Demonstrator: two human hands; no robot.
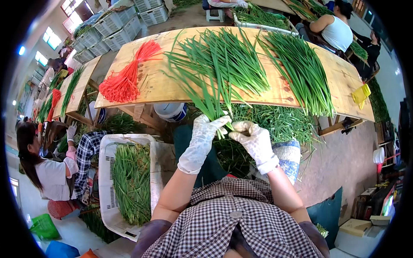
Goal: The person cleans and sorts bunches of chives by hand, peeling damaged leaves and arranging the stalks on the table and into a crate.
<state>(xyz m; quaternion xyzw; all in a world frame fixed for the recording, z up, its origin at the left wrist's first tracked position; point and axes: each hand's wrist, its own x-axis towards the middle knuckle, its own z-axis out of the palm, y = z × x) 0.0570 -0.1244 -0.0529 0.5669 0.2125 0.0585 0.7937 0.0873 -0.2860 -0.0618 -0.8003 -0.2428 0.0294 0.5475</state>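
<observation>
A bunch of long green leaves [205, 99] is gripped near its lower ends by my gloved left hand [201, 137], at the table's front edge. Close on its right, my gloved right hand [254, 141] has its thumb and fingers pinched together at the stem ends; what they pinch is too small to make out. Behind my hands, a wide pile of green leaves [236, 60] lies on the wooden table [159, 84]. Another pile of leaves [303, 71] lies to the right. Red ties [124, 81] are heaped at the left.
A white crate [105, 172] of greens stands at my lower left. Loose leaves [279, 122] lie below the table, near a white bucket [171, 111]. A yellow object [361, 94] sits at the table's right end. People work at the left and upper right.
</observation>
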